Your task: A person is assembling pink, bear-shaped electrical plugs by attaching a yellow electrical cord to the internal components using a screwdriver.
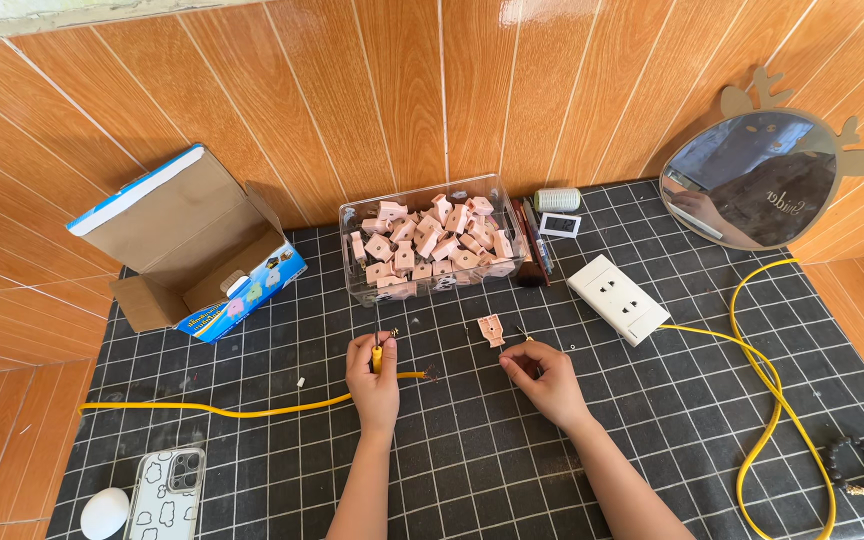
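- We cannot make out what the right hand [549,380] pinches at its fingertips; it seems a small yellow-handled tool, mostly hidden by the fingers.
- Our left hand [374,376] is closed around the end of the yellow cable [252,410], bare wire tips poking out above and beside the fingers.
- The cable runs left across the gridded black bench [472,460] (its far end is cut off by the mat's edge).
- A pink plug piece [491,329] lies just beyond the right hand, apart from it.
- Behind sits a clear tub [352,250] of matching pink pieces.
- A white socket block [618,298] lies right, trailing its own yellow lead [767,400].
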